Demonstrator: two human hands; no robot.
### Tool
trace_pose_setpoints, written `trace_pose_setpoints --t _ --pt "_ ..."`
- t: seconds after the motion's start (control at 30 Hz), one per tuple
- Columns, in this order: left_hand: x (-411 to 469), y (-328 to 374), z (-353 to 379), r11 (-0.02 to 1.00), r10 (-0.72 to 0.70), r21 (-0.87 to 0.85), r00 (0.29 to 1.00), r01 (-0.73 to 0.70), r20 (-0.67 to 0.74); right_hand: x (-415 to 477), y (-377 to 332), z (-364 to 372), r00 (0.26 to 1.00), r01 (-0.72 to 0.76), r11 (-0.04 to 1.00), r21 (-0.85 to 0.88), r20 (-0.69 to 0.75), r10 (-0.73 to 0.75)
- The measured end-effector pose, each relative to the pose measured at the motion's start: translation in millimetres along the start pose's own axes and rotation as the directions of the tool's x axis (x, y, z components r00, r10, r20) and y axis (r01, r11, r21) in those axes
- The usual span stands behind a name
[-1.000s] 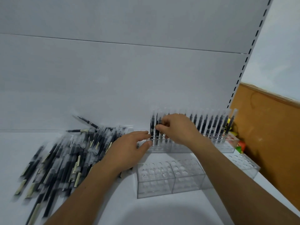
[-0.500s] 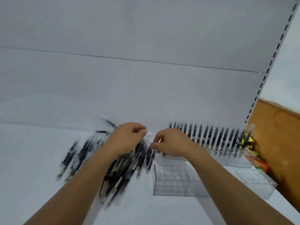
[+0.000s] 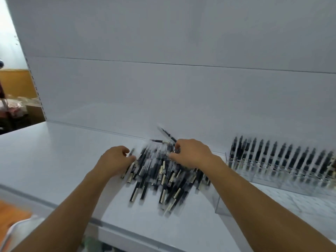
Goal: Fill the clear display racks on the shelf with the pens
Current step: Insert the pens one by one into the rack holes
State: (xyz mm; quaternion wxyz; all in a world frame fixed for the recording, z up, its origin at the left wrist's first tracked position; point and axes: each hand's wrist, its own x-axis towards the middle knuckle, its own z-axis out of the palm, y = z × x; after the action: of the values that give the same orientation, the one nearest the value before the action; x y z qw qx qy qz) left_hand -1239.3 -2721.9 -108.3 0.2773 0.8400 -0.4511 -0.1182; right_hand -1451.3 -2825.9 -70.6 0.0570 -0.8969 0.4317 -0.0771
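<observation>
Under our right hand (image 3: 192, 155) and beside our left hand (image 3: 116, 160) lay loose pens (image 3: 163, 179); both grasps unclear; raking could scatter them.

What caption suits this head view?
The left hand and right hand reach into the loose pen pile on the white shelf, beside a clear rack holding upright pens.

I see a white shelf (image 3: 54, 160) carrying a loose heap of black pens (image 3: 158, 177) mid-surface, with clear racks (image 3: 269, 177) at right, the rear one holding upright pens.
</observation>
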Motion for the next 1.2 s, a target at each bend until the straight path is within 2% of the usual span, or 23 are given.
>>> trace_pose_setpoints --t 0.07,0.23,0.37,0.5,0.77,0.93,1.03,1.13,1.2 --pt "0 -4 0 1.000 -0.004 0.013 1.000 0.004 0.014 5 0 3 1.000 -0.014 1.000 0.016 -0.012 0.014" --pt "6 -8 -3 0.999 -0.018 0.049 1.000 0.017 0.021 18 -11 13 0.987 0.016 0.999 0.047 -0.160 -0.008" --pt "12 -4 -3 0.997 -0.026 0.075 0.997 0.021 0.071 27 -19 22 0.999 0.002 1.000 0.024 -0.034 -0.001" --pt "21 -1 -5 0.995 -0.063 0.078 0.991 0.054 0.117 32 -25 29 0.999 0.006 1.000 0.008 -0.032 -0.006" --pt "27 10 -6 0.981 -0.110 0.177 0.984 0.085 0.140 27 -21 21 0.997 -0.030 0.943 0.332 -0.054 0.051" --pt "25 1 -6 0.986 -0.151 -0.054 0.978 0.160 0.141 18 -19 11 0.991 -0.062 0.835 0.547 -0.063 0.114" --pt "23 -7 -6 0.945 -0.143 -0.278 0.982 0.172 0.124 11 -17 2 0.988 -0.051 0.751 0.659 -0.075 0.132" --pt "19 -8 -7 0.792 -0.116 -0.599 0.992 0.121 0.046 4 -13 -8 0.988 -0.038 0.657 0.753 -0.072 0.139" --pt "18 -2 -8 0.676 -0.090 -0.736 0.995 0.030 -0.042 -1 -7 -14 0.988 -0.026 0.592 0.806 -0.069 0.136"
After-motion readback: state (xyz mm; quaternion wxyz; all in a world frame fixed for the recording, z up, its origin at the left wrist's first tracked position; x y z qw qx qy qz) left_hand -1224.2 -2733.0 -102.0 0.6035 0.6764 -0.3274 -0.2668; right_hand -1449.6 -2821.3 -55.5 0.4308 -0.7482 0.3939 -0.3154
